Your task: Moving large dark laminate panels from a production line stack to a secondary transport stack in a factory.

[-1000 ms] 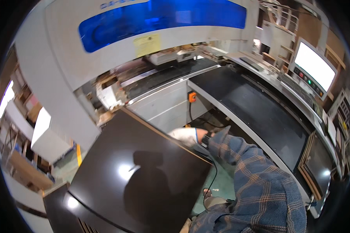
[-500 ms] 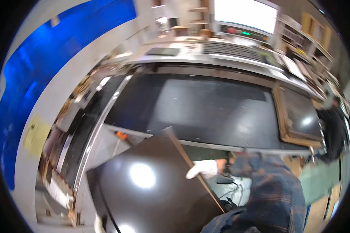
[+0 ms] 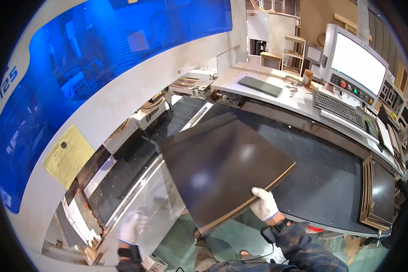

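A dark brown board (image 3: 226,167) with a pale wood-toned edge lies tilted over the corner of the black machine table (image 3: 322,181). My right hand (image 3: 264,203), in a white glove, grips its near edge, thumb on top and fingers out of sight beneath. To the left, my gloved left hand (image 3: 132,226) is apart from the board, over the light grey metal surface (image 3: 147,201). Motion blurs it, but nothing shows in it and its fingers look loosely apart.
Stacked boards (image 3: 378,195) rest at the table's right end. Behind stand a control monitor (image 3: 359,63), a keyboard (image 3: 337,109) and a dark flat tablet-like thing (image 3: 259,86) on a white ledge. A machine with a blue window (image 3: 122,41) and a yellow note (image 3: 69,156) borders the left side.
The board has swung forward onto the table area, its gripped edge now facing me. My left hand has come off the board; my right still holds it. The view has turned left.
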